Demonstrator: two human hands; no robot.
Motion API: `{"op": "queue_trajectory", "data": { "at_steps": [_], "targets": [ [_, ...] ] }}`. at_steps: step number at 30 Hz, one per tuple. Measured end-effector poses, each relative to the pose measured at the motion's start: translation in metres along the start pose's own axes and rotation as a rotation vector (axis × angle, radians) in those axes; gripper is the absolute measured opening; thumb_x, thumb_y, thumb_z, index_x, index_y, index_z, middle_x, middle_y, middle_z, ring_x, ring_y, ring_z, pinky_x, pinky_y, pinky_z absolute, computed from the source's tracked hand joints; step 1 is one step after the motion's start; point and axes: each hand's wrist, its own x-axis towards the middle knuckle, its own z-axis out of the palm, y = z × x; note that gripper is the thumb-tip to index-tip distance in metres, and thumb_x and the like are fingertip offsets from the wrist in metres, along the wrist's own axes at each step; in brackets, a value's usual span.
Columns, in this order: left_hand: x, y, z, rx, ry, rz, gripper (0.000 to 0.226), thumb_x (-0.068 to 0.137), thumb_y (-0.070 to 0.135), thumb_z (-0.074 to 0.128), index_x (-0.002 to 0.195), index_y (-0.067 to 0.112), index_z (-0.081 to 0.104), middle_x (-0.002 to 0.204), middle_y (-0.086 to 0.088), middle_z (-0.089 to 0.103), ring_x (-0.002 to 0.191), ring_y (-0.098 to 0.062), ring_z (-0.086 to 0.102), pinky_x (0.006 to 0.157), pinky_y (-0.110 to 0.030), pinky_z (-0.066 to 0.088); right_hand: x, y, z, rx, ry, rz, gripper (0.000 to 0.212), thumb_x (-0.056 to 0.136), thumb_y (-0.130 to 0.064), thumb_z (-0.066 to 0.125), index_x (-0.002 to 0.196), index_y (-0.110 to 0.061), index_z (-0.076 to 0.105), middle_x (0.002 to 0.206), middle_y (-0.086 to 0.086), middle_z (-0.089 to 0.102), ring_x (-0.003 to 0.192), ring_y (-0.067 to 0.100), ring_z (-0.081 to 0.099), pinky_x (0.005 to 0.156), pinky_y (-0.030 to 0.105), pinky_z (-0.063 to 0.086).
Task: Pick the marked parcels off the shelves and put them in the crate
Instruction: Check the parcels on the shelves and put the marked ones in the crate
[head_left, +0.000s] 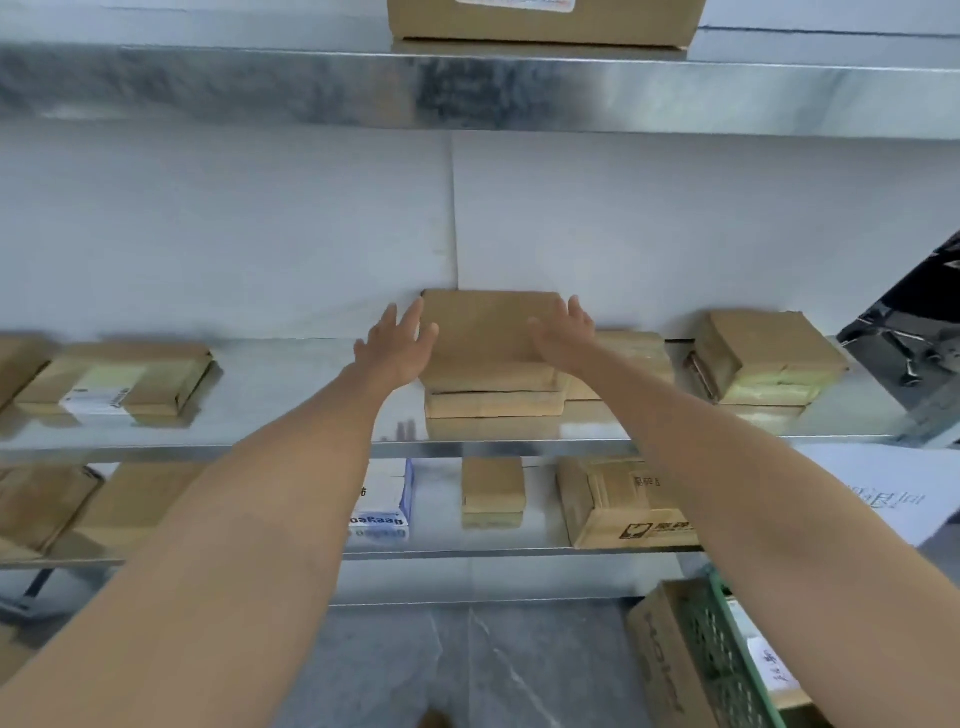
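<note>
the top parcel (485, 332) of a small stack lies on the middle shelf (291, 395). left hand (397, 345) at its left edge, right hand (563, 335) over its right side, both with fingers spread and uncurled, perhaps touching through the blur. green crate (717, 660) stands low right.

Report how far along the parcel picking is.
Done: the green crate holds something white-labelled. In hand: the left hand and right hand, both open, flank the top parcel of a stack on the middle shelf, not yet gripping it. Left: lift and crate it. Other parcels sit shelved, markings unreadable.
</note>
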Motion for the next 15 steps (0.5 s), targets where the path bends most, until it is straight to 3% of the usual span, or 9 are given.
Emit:
{"op": "queue_trajectory", "data": {
  "at_steps": [3,5,7,10,12,15],
  "targets": [
    [0.018,-0.006,0.002,-0.244,-0.087,0.055,0.060,0.099,0.044,0.024,0.151,0.024,0.001,0.159,-0.005,0.002,0.145,-0.025,0.013,0.115,-0.042,0.015,0.008,0.002,0.010,0.101,0.029,0.035,0.059,0.100,-0.029,0.035,0.150,-0.008,0.011,0.157,0.015,0.009,0.142,0.032,0.019,0.111,0.039,0.022],
    [0.021,-0.004,0.006,-0.406,-0.164,0.046,0.062,0.100,0.041,0.026,0.151,0.020,-0.003,0.159,-0.002,0.008,0.145,-0.021,0.015,0.114,-0.036,0.015,0.013,0.006,0.016,0.179,0.064,0.057,0.054,0.098,-0.025,0.036,0.147,-0.007,0.020,0.151,0.014,0.025,0.130,0.029,0.037,0.098,0.036,0.034],
    [0.023,-0.001,0.010,-0.564,-0.231,0.006,0.065,0.100,0.042,0.028,0.151,0.023,-0.007,0.157,0.002,0.016,0.142,-0.020,0.022,0.114,-0.035,0.019,0.017,0.010,0.018,0.245,0.101,0.083,0.049,0.098,-0.022,0.037,0.143,-0.005,0.024,0.137,0.012,0.040,0.118,0.028,0.046,0.089,0.033,0.037],
    [0.029,0.001,0.013,-0.782,-0.237,-0.064,0.064,0.098,0.039,0.034,0.150,0.030,-0.002,0.154,0.006,0.026,0.136,-0.020,0.034,0.112,-0.044,0.029,0.021,0.019,0.018,0.340,0.098,0.121,0.052,0.099,-0.024,0.038,0.145,-0.005,0.022,0.108,0.007,0.046,0.098,0.023,0.046,0.086,0.033,0.037],
    [0.034,-0.001,0.011,-0.876,-0.250,-0.112,0.061,0.098,0.037,0.038,0.150,0.031,0.007,0.149,0.004,0.035,0.130,-0.021,0.043,0.106,-0.046,0.037,0.022,0.023,0.016,0.408,0.082,0.143,0.052,0.099,-0.028,0.038,0.144,-0.006,0.025,0.108,0.002,0.043,0.100,0.019,0.042,0.088,0.033,0.037],
    [0.036,-0.002,0.008,-0.944,-0.276,-0.199,0.049,0.097,0.039,0.039,0.143,0.030,0.023,0.132,-0.001,0.047,0.101,-0.022,0.054,0.086,-0.042,0.048,0.021,0.023,0.012,0.487,0.055,0.168,0.025,0.099,-0.032,0.036,0.118,-0.016,0.041,0.089,-0.005,0.044,0.095,0.019,0.040,0.074,0.028,0.033]
  ]
}}
